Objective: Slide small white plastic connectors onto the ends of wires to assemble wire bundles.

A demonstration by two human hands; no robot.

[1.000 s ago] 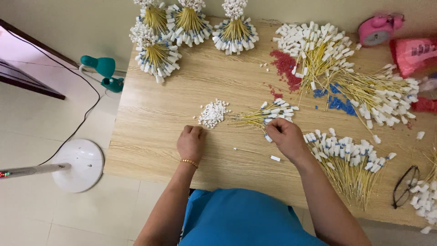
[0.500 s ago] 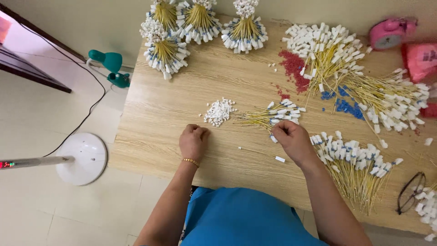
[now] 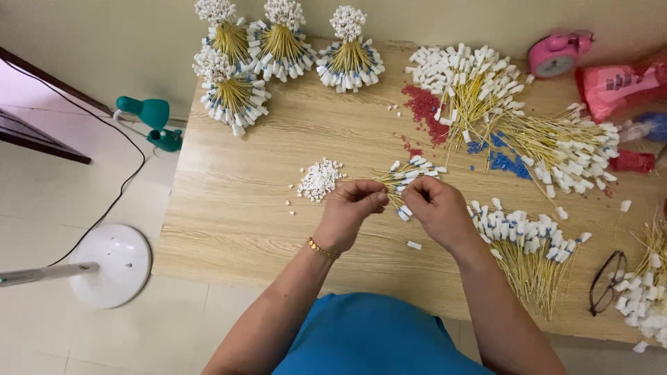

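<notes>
**Both hands meet over a small bundle of yellow wires**

The left hand point(image 3: 351, 212) and right hand point(image 3: 434, 207) are drawn together at the middle of the wooden table point(image 3: 229, 208), fingertips pinched on the near end of a small bundle of yellow wires point(image 3: 410, 177) with white tags. The bundle lies flat, its far end fanning away from the person. The left wrist wears a gold bracelet point(image 3: 321, 248).

Just left of the hands sits a little heap of white beads point(image 3: 319, 179); 1 loose white tag point(image 3: 414, 245) lies just below the right hand. To the right, a flat pile of tagged wires point(image 3: 528, 243) spreads out, with glasses point(image 3: 606, 281) beyond it.

Further back are a patch of red beads point(image 3: 424, 107), blue beads point(image 3: 511, 163), and a larger tangle of tagged wires point(image 3: 521, 118). 4 upright tied bunches point(image 3: 278, 48) stand at the far edge. A pink alarm clock point(image 3: 556, 54) and a pink bag point(image 3: 615, 83) sit at the far right; what the bag holds cannot be seen.

On the floor stand a white fan base point(image 3: 111, 264) and a green lamp point(image 3: 149, 118).
</notes>
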